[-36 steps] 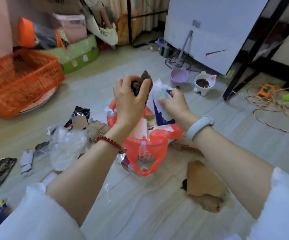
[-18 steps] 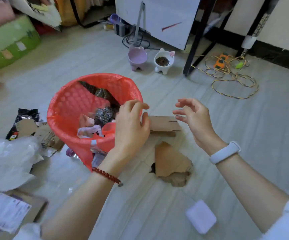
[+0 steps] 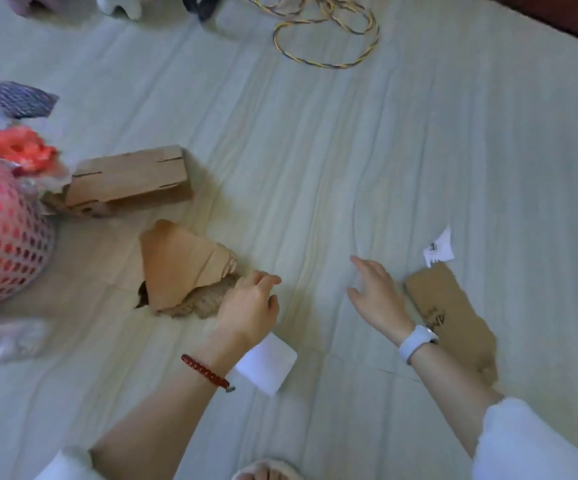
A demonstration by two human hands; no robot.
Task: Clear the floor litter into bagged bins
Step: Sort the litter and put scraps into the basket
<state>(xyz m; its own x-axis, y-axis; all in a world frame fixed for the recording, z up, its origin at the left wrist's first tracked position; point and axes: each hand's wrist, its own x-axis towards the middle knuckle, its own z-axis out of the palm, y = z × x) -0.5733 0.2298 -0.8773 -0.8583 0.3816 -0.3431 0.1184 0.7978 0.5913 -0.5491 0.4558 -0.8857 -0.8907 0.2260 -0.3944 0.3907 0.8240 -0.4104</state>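
Observation:
The mesh bin (image 3: 3, 237) lined with a red bag stands at the left edge, stuffed with litter. A torn brown cardboard piece (image 3: 180, 268) lies flat on the floor right of it. My left hand (image 3: 249, 303) is at that piece's frayed right corner, fingers curled onto its edge. My right hand (image 3: 377, 296) hovers low over bare floor, fingers spread and holding nothing. A brown cardboard strip (image 3: 453, 317) lies just right of that hand, partly under my wrist. A folded cardboard box (image 3: 131, 180) leans against the bin.
A white card (image 3: 266, 363) lies under my left wrist and a white paper scrap (image 3: 438, 251) beyond the strip. A clear plastic bag (image 3: 3, 337) sits at the left edge. A coiled cable (image 3: 325, 36) and a pet bowl (image 3: 121, 5) are at the top.
My view has swung down and right, pushing the bin to the left edge. My left hand left the bin rim and dropped onto the torn cardboard. My right hand lowered toward the floor.

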